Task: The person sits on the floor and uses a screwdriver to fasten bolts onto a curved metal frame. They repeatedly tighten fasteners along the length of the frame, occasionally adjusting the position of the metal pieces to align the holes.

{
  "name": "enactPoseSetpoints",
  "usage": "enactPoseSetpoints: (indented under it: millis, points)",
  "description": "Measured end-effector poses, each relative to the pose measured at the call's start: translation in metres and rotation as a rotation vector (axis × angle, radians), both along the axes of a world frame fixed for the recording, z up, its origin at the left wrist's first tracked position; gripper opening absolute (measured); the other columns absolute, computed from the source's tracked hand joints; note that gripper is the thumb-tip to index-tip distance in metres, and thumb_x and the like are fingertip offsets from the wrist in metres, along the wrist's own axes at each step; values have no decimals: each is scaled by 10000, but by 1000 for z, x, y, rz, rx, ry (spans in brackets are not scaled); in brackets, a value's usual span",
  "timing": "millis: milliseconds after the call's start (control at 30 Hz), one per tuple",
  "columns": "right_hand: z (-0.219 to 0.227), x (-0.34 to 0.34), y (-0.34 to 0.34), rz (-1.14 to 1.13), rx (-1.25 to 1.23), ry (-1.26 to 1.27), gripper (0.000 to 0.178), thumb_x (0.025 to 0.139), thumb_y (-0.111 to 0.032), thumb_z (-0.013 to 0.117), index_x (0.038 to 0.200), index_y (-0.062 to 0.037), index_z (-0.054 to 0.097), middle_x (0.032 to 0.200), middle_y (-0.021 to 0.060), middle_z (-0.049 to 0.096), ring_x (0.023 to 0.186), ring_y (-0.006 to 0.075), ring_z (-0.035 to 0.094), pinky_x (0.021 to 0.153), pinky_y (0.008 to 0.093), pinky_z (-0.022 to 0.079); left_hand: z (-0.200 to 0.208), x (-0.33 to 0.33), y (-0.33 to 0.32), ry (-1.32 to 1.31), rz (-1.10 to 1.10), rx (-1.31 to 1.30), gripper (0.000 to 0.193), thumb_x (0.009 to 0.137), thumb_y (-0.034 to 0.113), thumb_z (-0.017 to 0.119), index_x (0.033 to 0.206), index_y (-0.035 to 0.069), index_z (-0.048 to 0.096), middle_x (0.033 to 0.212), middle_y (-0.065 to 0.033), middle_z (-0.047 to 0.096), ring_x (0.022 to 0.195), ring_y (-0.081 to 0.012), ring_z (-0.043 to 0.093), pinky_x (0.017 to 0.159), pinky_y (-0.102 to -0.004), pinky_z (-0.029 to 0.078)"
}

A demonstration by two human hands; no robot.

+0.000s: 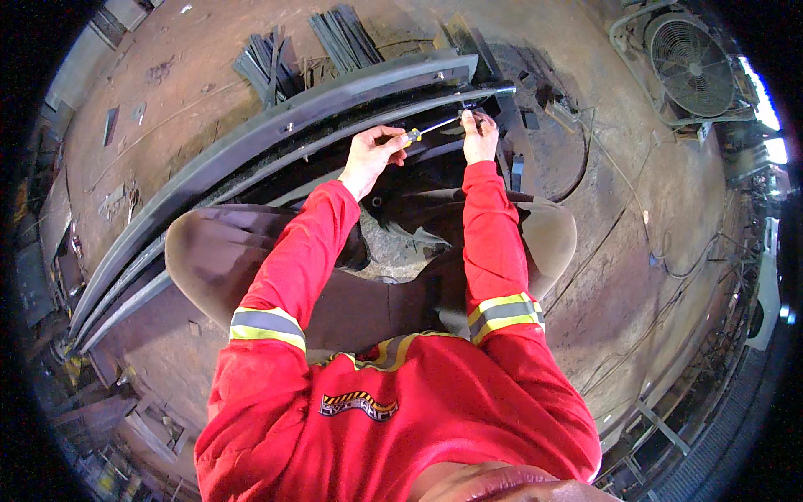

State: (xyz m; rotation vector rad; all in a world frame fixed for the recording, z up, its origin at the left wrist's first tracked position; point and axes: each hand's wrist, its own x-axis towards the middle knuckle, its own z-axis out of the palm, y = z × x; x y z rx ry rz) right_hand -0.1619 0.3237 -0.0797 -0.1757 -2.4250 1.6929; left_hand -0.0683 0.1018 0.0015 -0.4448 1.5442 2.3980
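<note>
My left hand (373, 157) is closed round the yellow and dark handle of a screwdriver (411, 136). Its thin metal shaft slants up and to the right, toward my right hand (480, 136). The fingers of that right hand are pinched together at the shaft's far end, by the end of a long dark metal bar (335, 130). Whatever small piece they hold there is too small to make out. Below both hands are my bent knees in brown trousers. Curved metal beams (276, 130) run from the lower left up to where my hands are.
Two bundles of dark flat metal strips (345, 40) lie beyond the beams. A large caged fan (691, 65) stands at the far right. Cables (623, 171) trail over the brown floor on the right. Metal frames and scrap (138, 427) crowd the lower left.
</note>
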Motion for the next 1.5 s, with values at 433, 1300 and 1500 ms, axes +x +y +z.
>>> enactPoseSetpoints:
  millis: [433,1300,1500]
  points:
    - [20,16,-4,69,232,118,276,737,-221,735,911,-20,664,1074,178,594,1071,301,531,908,374,436,38,2,30,560,150,-697,364,743,-82,546,1090,19,501,1032,-89,554,883,-174,578,785,-302,481]
    - [12,18,1,60,251,237,340,800,-316,674,871,16,675,992,162,618,1093,328,498,939,399,411,-12,-192,268,804,-627,-1864,216,815,207,548,974,107,656,767,-47,663,704,-225,646,524,-433,415]
    - [2,6,-6,41,203,238,349,804,-324,670,868,18,675,992,164,615,1096,328,491,942,399,408,41,-203,255,1051,-791,-1575,136,740,85,580,825,14,660,788,-130,676,745,-305,675,602,-427,547]
